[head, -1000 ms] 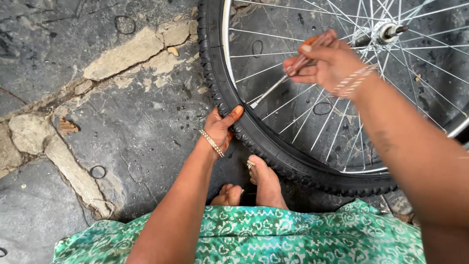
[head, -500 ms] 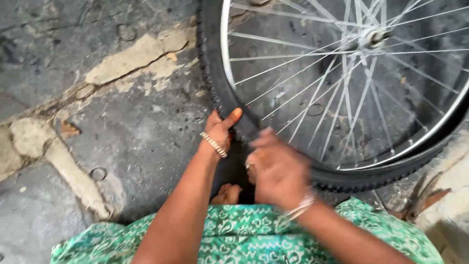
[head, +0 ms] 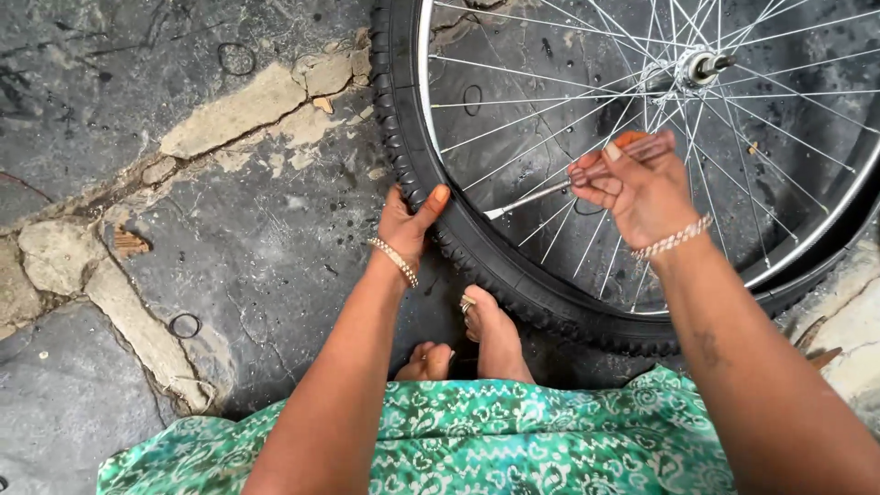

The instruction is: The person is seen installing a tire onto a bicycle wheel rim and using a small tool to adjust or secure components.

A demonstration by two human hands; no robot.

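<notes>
Your left hand [head: 408, 220] is gripping the black tyre [head: 477, 261], thumb hooked over its inner edge. Your right hand [head: 632, 188], nearer the hub [head: 701, 66], is pinching a thin metal tool [head: 532, 197], its long axis pointing down-left toward the rim beside your left thumb.

Wheel [head: 513, 275] cut off top and right; tool [head: 550, 188] tip unclear.
</notes>
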